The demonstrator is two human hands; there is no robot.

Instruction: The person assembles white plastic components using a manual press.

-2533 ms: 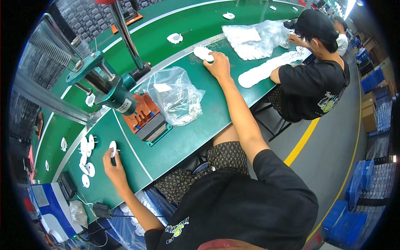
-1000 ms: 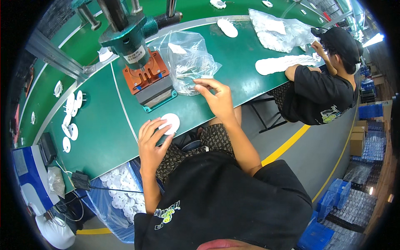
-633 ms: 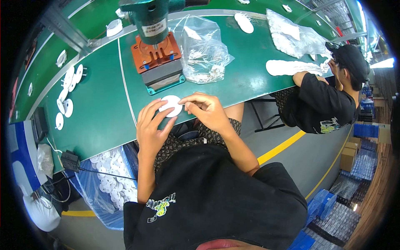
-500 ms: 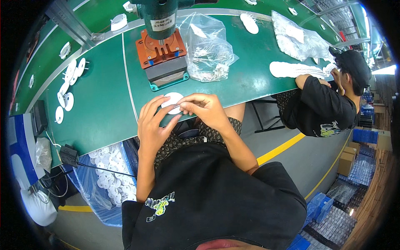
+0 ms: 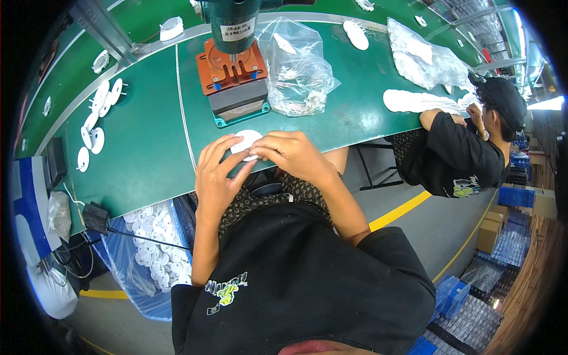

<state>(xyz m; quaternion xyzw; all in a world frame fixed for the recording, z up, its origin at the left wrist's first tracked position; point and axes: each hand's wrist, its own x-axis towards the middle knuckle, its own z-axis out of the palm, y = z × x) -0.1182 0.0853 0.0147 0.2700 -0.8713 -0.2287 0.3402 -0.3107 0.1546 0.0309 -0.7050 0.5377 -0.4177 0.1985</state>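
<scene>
left hand (image 5: 214,177) + right hand (image 5: 291,155) pinch white disc (image 5: 244,142) mid-frame | press (image 5: 234,77) just above on table (image 5: 142,148)

An orange press fixture (image 5: 232,74) stands beside a clear plastic bag (image 5: 299,68) on the green bench (image 5: 142,148).

My view is bright and evenly lit, perhaps from overhead, with glare far right and fisheye bending near the dark rim.
</scene>
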